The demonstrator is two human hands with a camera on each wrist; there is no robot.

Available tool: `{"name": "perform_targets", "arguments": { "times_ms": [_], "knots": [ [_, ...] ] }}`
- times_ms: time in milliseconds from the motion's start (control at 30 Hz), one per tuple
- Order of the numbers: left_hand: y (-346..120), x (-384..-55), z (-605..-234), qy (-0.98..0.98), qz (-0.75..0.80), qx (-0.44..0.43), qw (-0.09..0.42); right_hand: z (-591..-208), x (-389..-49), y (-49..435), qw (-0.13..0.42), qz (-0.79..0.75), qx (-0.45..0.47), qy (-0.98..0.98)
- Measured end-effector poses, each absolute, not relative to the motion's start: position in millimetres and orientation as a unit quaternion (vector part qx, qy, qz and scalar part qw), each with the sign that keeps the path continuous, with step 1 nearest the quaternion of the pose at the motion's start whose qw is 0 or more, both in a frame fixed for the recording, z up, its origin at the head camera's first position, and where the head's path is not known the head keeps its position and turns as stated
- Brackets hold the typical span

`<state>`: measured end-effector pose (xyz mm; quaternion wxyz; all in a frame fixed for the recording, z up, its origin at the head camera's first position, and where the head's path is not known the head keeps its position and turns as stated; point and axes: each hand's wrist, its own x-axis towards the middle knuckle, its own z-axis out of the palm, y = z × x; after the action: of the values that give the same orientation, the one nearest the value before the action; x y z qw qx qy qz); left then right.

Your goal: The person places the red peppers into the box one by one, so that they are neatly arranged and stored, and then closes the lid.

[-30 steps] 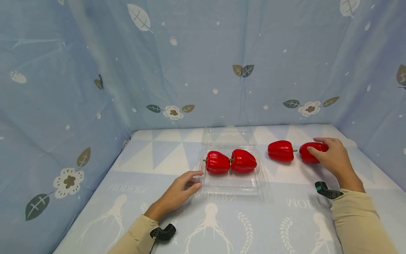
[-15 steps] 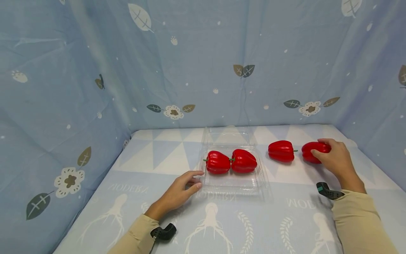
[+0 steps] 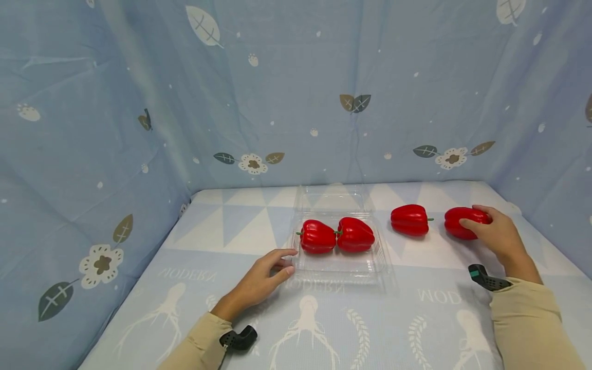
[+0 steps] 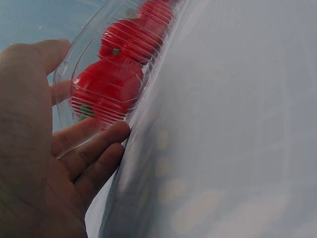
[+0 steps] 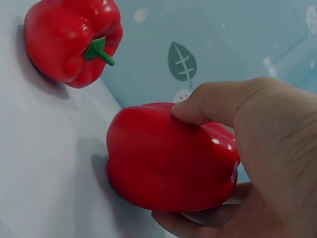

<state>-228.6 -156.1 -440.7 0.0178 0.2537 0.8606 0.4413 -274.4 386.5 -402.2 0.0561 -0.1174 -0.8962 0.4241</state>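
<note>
While it lies on its side at the right end of the worktop (image 3: 416, 288), the red pepper (image 3: 462, 223) is glossy and ribbed, and the right hand (image 3: 497, 236) curls thumb and fingers around it. A second pepper (image 3: 409, 220) lies near. The left hand (image 3: 263, 277), relaxed, touches the clear tray's (image 3: 339, 264) corner with its fingers; the tray holds two peppers (image 3: 336, 236).

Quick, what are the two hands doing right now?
Left hand: open, fingers touching the clear tray.
Right hand: gripping the red pepper on the far right.
</note>
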Motion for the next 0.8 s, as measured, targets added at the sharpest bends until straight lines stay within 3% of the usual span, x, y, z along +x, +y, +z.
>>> {"name": "perform_targets", "arguments": {
  "times_ms": [467,800],
  "knots": [
    [-156.8,-229.6,-442.3,0.86,0.44,0.257,0.018,-405.6,-277.3,384.0,0.051,0.538,-0.183,-0.822],
    [-156.6,-229.1,-441.4,0.86,0.441,0.255,0.019,-399.3,-277.1,377.6,0.039,0.724,-0.157,-0.67]
  ]
}}
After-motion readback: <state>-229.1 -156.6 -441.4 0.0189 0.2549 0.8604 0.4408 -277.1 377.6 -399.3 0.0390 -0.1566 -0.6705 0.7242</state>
